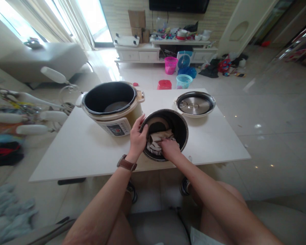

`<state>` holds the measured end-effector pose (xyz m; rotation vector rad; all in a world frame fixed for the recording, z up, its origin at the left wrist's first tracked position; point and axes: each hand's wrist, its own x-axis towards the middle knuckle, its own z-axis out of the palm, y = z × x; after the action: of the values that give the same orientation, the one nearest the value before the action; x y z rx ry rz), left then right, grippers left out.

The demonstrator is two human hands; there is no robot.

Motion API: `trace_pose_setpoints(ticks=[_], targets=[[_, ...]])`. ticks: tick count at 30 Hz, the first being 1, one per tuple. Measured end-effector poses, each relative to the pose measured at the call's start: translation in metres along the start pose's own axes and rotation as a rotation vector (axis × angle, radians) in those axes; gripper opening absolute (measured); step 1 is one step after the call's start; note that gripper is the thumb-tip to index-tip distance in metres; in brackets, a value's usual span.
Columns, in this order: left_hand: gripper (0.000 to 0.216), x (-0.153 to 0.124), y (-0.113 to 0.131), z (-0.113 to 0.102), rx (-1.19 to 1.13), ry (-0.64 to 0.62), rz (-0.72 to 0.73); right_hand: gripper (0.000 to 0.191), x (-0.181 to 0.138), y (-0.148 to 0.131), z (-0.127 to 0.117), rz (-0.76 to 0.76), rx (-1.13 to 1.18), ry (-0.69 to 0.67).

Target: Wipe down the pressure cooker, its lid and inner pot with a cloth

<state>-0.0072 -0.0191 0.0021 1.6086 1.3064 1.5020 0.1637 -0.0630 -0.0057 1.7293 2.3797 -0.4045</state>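
A dark inner pot [180, 126] stands on the white table [214, 143] near its front edge. My left hand [137, 137] grips the pot's left rim, and a brown-strapped watch sits on that wrist. My right hand [169, 148] is down inside the pot, pressing a crumpled beige and grey cloth [158, 137] against the bottom. To the left stands the cream cooker body [112, 117], open and without its inner pot.
The cooker lid [195, 103] lies upside down at the table's back right. A drying rack with white bars [28, 112] is on the left. Small baskets [183, 81] and clutter sit on the tiled floor beyond the table.
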Motion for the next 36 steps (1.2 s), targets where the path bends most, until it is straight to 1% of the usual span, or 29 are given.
trace_pose_setpoints(ticks=[3,4,6,7,10,12,13,18,23,28,30,34,36], targets=[[0.076,-0.0022,0.0002,0.0019,-0.048,0.012,-0.007,0.036,-0.0004,-0.0004,0.0002,0.002,0.0,0.003],[0.084,-0.0026,0.0003,0.0024,-0.057,0.015,-0.007,0.037,-0.0006,-0.0005,0.0001,0.005,0.001,0.002],[0.088,-0.0026,0.0003,0.0025,-0.064,0.015,-0.003,0.037,-0.0008,-0.0005,0.0,0.009,0.002,0.001],[0.085,-0.002,0.0001,0.0022,-0.063,0.01,0.006,0.037,-0.0008,-0.0005,0.0,0.01,0.003,0.003],[0.061,0.0003,-0.0015,0.0001,-0.034,-0.036,0.065,0.037,-0.0006,0.0,0.0005,0.004,0.004,0.001],[0.053,0.0011,-0.003,-0.0008,-0.021,-0.061,0.09,0.038,-0.0003,0.0003,0.0011,-0.001,0.001,-0.001],[0.053,0.0011,-0.0037,-0.0008,-0.024,-0.059,0.088,0.038,-0.0002,0.0003,0.0015,-0.002,0.001,-0.001],[0.07,-0.0009,-0.0051,0.0006,-0.071,-0.002,0.031,0.037,0.001,0.0008,0.0042,0.002,-0.002,0.005],[0.054,0.0003,-0.0033,-0.001,-0.031,-0.054,0.091,0.034,0.0023,0.0021,0.0061,-0.01,-0.007,0.013],[0.067,-0.0009,-0.004,-0.0005,-0.068,-0.021,0.047,0.033,0.0012,0.002,0.0044,-0.005,0.0,0.013],[0.064,-0.0004,-0.0044,-0.001,-0.064,-0.03,0.059,0.034,0.0007,0.0015,0.0035,-0.001,0.001,0.009],[0.051,0.0021,-0.0042,-0.0025,-0.062,-0.088,0.103,0.038,0.0004,0.0006,0.0023,-0.003,0.002,0.001],[0.052,0.0021,-0.0044,-0.0022,-0.07,-0.087,0.101,0.039,0.0003,0.0007,0.0019,0.0,0.004,-0.003]])
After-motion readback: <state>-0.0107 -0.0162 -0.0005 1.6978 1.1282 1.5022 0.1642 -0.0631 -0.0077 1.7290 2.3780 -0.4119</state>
